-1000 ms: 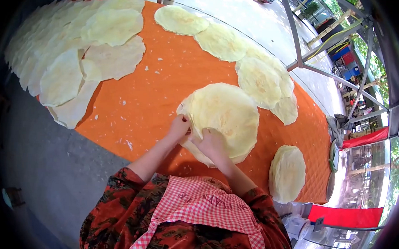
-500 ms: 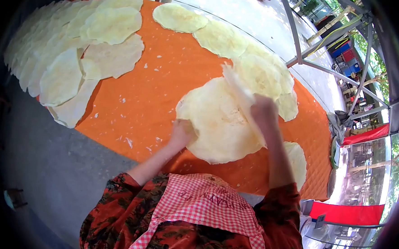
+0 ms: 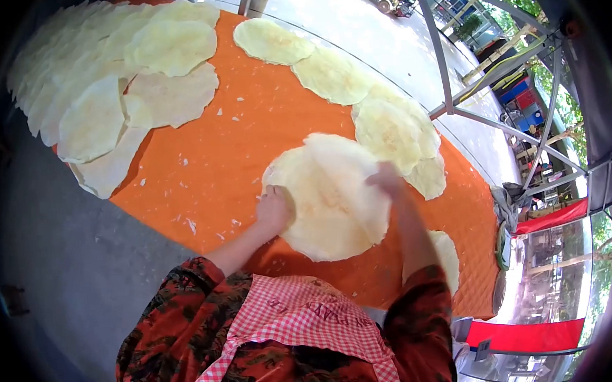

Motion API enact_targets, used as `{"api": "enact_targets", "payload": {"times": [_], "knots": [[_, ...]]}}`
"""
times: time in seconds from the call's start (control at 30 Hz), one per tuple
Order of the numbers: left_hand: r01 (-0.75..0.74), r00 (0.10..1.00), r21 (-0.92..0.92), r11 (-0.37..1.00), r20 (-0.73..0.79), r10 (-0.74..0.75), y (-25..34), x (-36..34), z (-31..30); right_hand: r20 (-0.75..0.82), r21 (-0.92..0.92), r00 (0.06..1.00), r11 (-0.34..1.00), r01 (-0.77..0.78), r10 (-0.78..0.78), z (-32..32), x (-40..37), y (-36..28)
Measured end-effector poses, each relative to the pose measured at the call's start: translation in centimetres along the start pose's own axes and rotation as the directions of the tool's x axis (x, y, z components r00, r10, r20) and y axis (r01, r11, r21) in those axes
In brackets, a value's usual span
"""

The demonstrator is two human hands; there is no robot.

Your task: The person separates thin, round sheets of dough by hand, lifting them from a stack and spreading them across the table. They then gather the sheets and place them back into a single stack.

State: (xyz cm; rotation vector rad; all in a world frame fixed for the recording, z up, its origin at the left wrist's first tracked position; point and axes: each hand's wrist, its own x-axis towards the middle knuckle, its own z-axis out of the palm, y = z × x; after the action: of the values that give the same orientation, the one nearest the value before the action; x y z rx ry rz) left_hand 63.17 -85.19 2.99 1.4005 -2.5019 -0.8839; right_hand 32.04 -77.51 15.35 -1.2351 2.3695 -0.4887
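A stack of thin, pale round flatbreads [image 3: 325, 213] lies on an orange quilted cloth [image 3: 232, 139] in front of me. My left hand [image 3: 274, 213] presses on the stack's near left edge, fingers curled over it. The top flatbread [image 3: 335, 165] sits shifted toward the far side of the stack. My right hand [image 3: 388, 178], blurred by motion, grips this sheet's right edge low over the pile.
Several overlapping flatbreads [image 3: 97, 76] cover the cloth's left end. Single ones [image 3: 329, 74] lie in a row along the far edge. A smaller stack [image 3: 448, 257] sits at the right behind my right forearm. Metal tent poles [image 3: 441, 60] stand beyond the cloth.
My right hand lifted one flatbread off the stack, swung it up and over, and has now brought it back down flat on top. My left hand stayed at the stack's edge.
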Motion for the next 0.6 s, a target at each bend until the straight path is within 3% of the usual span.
{"api": "enact_targets", "payload": {"times": [0.03,0.1,0.13,0.2,0.27,0.3,0.37,0.4,0.43,0.47,0.5,0.53,0.57,0.6], "knots": [[-0.003,1.000,0.014,1.000,-0.007,0.003,0.1,0.1,0.0,-0.177,-0.104,0.983,0.994,0.021,-0.039,-4.2,-0.3,-0.9],[-0.005,1.000,0.047,0.999,-0.015,0.006,0.0,-0.2,0.1,-0.186,-0.174,0.982,0.984,-0.036,0.003,-13.8,0.8,-1.8],[-0.007,0.999,0.048,0.999,-0.034,0.008,-0.4,0.1,0.9,-0.297,-0.312,0.955,0.947,-0.078,-0.020,-17.4,1.0,-2.9],[-0.012,0.998,0.045,0.999,-0.069,0.015,-1.4,0.8,3.0,-0.268,-0.204,0.950,0.973,0.105,-0.159,-22.6,-0.7,-5.6],[0.017,0.999,-0.003,1.000,-0.044,-0.017,-1.3,1.0,3.0,-0.288,-0.316,0.937,0.943,0.102,-0.198,-23.2,-2.8,-8.4],[0.034,0.999,-0.026,0.999,-0.030,-0.035,-1.3,1.0,3.0,-0.294,-0.369,0.931,0.924,0.100,-0.218,-22.1,-3.6,-9.4],[0.045,0.998,-0.106,0.993,-0.036,-0.049,-0.1,0.0,0.3,-0.508,-0.555,0.809,0.831,-0.044,-0.296,-15.8,-5.8,-10.9],[0.056,0.997,-0.146,0.988,-0.039,-0.063,0.3,-0.3,-0.7,-0.450,-0.594,0.818,0.804,0.026,-0.358,-12.7,-5.4,-8.2],[0.072,0.996,-0.201,0.977,-0.030,-0.079,0.2,-0.2,-0.8,-0.375,-0.679,0.770,0.719,0.152,-0.517,-8.8,-6.1,-6.6],[0.087,0.995,-0.252,0.964,-0.022,-0.095,0.0,0.0,-1.0,-0.429,-0.583,0.817,0.809,0.075,-0.385,-3.3,-6.2,-5.1],[0.099,0.994,-0.302,0.948,-0.016,-0.109,-0.2,0.1,-1.1,-0.291,-0.647,0.923,0.762,0.003,-0.250,1.8,-6.0,-3.4],[0.097,0.993,-0.331,0.939,-0.033,-0.114,-0.5,0.4,-0.6,-0.328,-0.613,0.922,0.789,-0.040,-0.208,6.6,-8.5,-5.0],[0.091,0.992,-0.358,0.929,-0.051,-0.117,-0.8,0.9,0.4,-0.326,-0.600,0.893,0.798,0.058,-0.310,10.9,-9.2,-4.7],[0.083,0.991,-0.382,0.920,-0.069,-0.118,-1.1,1.1,0.9,-0.208,-0.593,0.936,0.798,0.110,-0.284,13.3,-10.1,-6.2]]}}
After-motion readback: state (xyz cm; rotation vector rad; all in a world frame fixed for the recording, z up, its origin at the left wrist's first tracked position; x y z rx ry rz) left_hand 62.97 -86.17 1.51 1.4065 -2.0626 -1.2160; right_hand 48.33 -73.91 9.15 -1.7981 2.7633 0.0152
